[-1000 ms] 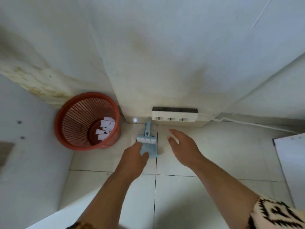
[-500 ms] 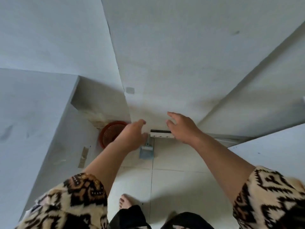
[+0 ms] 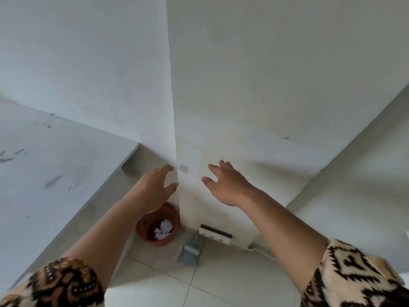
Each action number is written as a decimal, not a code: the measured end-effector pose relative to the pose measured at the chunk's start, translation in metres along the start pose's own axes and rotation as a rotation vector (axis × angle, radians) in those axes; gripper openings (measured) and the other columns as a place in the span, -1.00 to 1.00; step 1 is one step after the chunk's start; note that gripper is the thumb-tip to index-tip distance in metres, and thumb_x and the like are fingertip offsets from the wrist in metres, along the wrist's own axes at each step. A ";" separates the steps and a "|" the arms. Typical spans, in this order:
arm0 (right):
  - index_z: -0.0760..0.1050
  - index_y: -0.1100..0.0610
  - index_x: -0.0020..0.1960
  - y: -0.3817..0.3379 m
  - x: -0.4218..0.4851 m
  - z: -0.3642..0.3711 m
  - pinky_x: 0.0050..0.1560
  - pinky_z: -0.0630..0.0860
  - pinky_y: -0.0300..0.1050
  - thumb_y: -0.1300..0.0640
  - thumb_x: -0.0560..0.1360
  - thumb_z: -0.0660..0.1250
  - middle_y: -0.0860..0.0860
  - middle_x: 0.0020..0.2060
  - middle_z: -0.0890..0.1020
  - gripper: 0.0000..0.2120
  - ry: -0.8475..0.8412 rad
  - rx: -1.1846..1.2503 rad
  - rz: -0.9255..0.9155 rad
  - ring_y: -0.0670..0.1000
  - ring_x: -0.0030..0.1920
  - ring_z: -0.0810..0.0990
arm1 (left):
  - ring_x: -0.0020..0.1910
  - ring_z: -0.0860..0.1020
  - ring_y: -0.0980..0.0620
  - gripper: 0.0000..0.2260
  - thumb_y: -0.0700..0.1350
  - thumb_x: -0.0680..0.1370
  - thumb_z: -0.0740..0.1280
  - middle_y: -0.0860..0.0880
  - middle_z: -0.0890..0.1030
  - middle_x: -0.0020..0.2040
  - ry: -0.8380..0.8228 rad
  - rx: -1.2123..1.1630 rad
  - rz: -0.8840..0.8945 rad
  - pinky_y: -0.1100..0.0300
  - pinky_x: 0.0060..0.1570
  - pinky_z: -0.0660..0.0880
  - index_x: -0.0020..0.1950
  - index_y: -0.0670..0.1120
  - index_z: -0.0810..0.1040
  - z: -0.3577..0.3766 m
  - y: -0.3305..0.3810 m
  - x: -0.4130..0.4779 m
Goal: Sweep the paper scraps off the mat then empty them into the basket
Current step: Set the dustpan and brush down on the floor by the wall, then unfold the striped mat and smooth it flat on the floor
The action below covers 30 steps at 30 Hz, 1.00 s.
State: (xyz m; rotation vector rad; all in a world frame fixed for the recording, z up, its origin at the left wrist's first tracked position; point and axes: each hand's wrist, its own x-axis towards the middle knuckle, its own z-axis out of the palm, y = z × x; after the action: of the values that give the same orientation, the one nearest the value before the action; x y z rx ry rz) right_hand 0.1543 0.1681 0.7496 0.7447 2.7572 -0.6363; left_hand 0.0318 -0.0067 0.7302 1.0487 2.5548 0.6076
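**Both hands empty, scraps in the basket**

The left hand [image 3: 152, 191] and the right hand [image 3: 228, 187] are raised before the wall, fingers apart, holding nothing. White paper scraps [image 3: 163, 228] lie inside the orange basket [image 3: 162, 242] on the floor. The blue dustpan [image 3: 189, 254] lies just beside it, below a power strip [image 3: 215, 233].
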 end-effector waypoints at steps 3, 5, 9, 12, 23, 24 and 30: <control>0.04 0.00 0.60 -0.016 0.003 0.000 0.55 0.03 0.09 -0.21 0.63 0.03 0.10 0.60 -0.05 -0.40 -0.066 -0.106 -0.139 0.07 0.59 -0.13 | 0.42 0.38 -0.03 -0.51 0.04 0.60 0.29 -0.04 0.40 0.47 0.073 -0.048 -0.124 0.04 0.40 0.33 0.50 -0.03 0.28 0.003 0.000 -0.035; 0.04 -0.01 0.60 -0.036 0.000 0.006 0.55 0.03 0.10 -0.23 0.62 0.03 0.10 0.60 -0.06 -0.38 -0.104 -0.158 -0.224 0.07 0.59 -0.14 | 0.43 0.36 -0.03 -0.50 0.03 0.60 0.28 -0.03 0.38 0.48 0.107 -0.071 -0.200 0.06 0.40 0.31 0.51 -0.03 0.27 0.006 -0.003 -0.064; 0.06 0.00 0.60 -0.098 -0.021 0.032 0.54 -0.01 0.11 -0.23 0.61 0.08 0.08 0.61 -0.08 -0.36 -0.200 -0.221 -0.418 0.07 0.59 -0.15 | 0.44 0.35 -0.02 -0.50 0.04 0.60 0.28 -0.03 0.37 0.49 0.202 -0.083 -0.381 0.11 0.39 0.27 0.51 -0.03 0.27 0.004 -0.033 -0.139; 0.08 0.00 0.60 -0.155 -0.047 0.065 0.55 -0.07 0.10 -0.24 0.60 0.11 0.07 0.61 -0.11 -0.34 -0.277 -0.294 -0.598 0.05 0.59 -0.18 | 0.43 0.37 -0.04 -0.49 0.06 0.58 0.29 -0.04 0.39 0.48 0.271 -0.091 -0.532 0.10 0.39 0.30 0.50 -0.02 0.29 0.000 -0.067 -0.211; 0.23 0.04 0.55 -0.400 -0.214 0.239 0.54 0.08 0.07 -0.22 0.60 0.14 0.10 0.60 0.04 -0.40 -0.511 -0.425 -1.133 0.06 0.58 0.01 | 0.36 0.42 0.00 -0.53 0.06 0.59 0.29 -0.01 0.43 0.42 0.508 -0.190 -1.045 0.16 0.31 0.34 0.48 0.00 0.31 -0.012 -0.191 -0.542; 0.24 0.04 0.54 -0.421 -0.232 0.258 0.54 0.09 0.05 -0.22 0.60 0.15 0.10 0.60 0.05 -0.41 -0.530 -0.428 -1.162 0.06 0.58 0.02 | 0.36 0.42 0.00 -0.52 0.06 0.59 0.29 0.00 0.43 0.41 0.521 -0.214 -1.090 0.16 0.32 0.34 0.48 0.00 0.31 -0.014 -0.200 -0.573; 0.24 0.02 0.54 -0.537 -0.322 0.347 0.53 0.09 0.03 -0.19 0.61 0.16 0.08 0.60 0.05 -0.44 -0.629 -0.461 -1.331 0.03 0.59 -0.02 | 0.32 0.46 0.02 -0.50 0.06 0.57 0.31 -0.03 0.45 0.40 0.614 -0.329 -1.324 0.14 0.32 0.37 0.47 -0.02 0.32 -0.023 -0.258 -0.720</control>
State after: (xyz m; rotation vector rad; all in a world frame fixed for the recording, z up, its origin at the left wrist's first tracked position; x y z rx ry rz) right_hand 0.1796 -0.5473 0.7313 -1.2585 2.2638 -0.2604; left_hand 0.3619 -0.6967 0.7114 -1.0712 2.7030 0.9057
